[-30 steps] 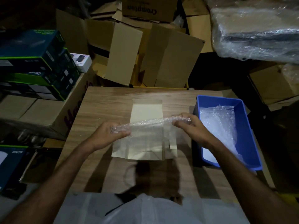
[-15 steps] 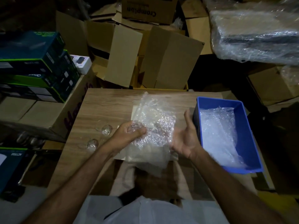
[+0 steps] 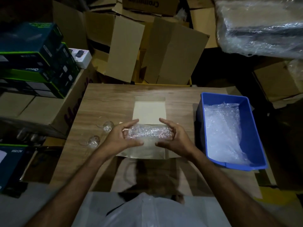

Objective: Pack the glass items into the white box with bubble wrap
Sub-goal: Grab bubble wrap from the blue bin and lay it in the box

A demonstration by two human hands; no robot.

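**Wrap now a tight roll over the box**

Both hands hold a bubble-wrap roll level above the open white box, which sits at the middle of the table.

Left hand: fingers curled over the roll's left end, thumb underneath. Right hand: fingers arched over the right end, thumb below, grip looser. Whether glass is inside the roll cannot be told; the bubbles glint but hide what they cover.

Change from half a second ago: then the wrap was a loose, billowing sheet, bunched in the left hand only, with the right hand flat and open beside it. Now the sheet is gathered into a compact horizontal cylinder with both hands on it. A second ago it was also a stretched roll, thinner and held higher over the box.

Two glasses lie on the table left of the box, just beside the left hand, the nearer one a little toward the person. They show in the half-second frame too, in about the same spots; a second ago they were not visible.

Blue bin at the table's right, well apart from the hands, with more bubble wrap inside. Same place throughout.

Surroundings: cardboard cartons behind the table, dark stacked boxes at left. Light is dim.
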